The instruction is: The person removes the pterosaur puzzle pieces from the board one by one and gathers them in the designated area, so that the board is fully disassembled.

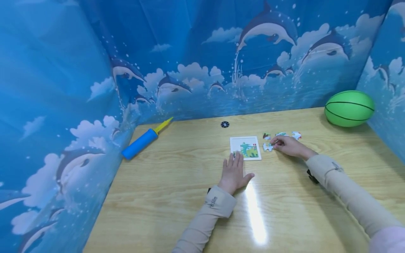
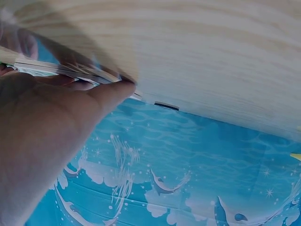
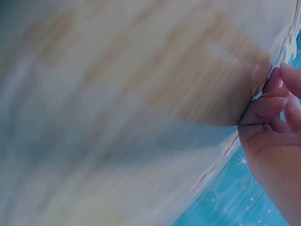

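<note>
Wooden table (image 1: 177, 196) walled by dolphin-print sheeting, left hand (image 1: 233, 173) flat, straight fingers pressing puzzle board (image 1: 245, 147) edge, right hand (image 1: 286, 145) fingers curled, pinching puzzle piece (image 1: 267, 147) beside it

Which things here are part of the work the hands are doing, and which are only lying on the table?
In use:
puzzle board, under the left hand
loose puzzle pieces, at the right hand

Lying about:
blue air pump
green ball
small black disc

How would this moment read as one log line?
left hand: flat on puzzle board | right hand: pinching puzzle piece | loose pieces beside
</note>
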Available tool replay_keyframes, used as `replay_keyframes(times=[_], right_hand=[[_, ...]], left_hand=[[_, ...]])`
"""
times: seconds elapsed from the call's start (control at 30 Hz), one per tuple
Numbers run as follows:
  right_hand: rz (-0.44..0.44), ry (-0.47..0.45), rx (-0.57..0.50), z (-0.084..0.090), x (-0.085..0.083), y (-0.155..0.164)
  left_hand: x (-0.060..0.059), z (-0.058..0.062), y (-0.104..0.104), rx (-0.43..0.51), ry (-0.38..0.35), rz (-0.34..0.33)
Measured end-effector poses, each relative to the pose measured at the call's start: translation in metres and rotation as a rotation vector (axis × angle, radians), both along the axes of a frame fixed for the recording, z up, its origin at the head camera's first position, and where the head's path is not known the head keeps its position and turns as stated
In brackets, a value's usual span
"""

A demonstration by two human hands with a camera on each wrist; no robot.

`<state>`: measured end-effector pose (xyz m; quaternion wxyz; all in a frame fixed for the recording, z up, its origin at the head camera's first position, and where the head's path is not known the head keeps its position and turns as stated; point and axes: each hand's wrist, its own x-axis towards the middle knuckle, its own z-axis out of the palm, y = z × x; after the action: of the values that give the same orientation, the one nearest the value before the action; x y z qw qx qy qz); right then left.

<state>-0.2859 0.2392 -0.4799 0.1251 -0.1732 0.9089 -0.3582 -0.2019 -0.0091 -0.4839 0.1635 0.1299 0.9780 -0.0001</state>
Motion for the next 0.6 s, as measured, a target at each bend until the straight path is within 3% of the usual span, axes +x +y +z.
replay_keyframes(times=[0.37, 0.6], right_hand=[[-0.011, -0.073, 0.027, 0.0029, 0.0008, -0.0032], [-0.013, -0.031, 0.051, -0.0011, -0.0006, -0.0031]], left_hand=[[0.0005, 0.0013, 0.0003, 0.007, 0.000, 0.005], [0.0012, 0.0009, -0.0001, 0.016, 0.003, 0.008]])
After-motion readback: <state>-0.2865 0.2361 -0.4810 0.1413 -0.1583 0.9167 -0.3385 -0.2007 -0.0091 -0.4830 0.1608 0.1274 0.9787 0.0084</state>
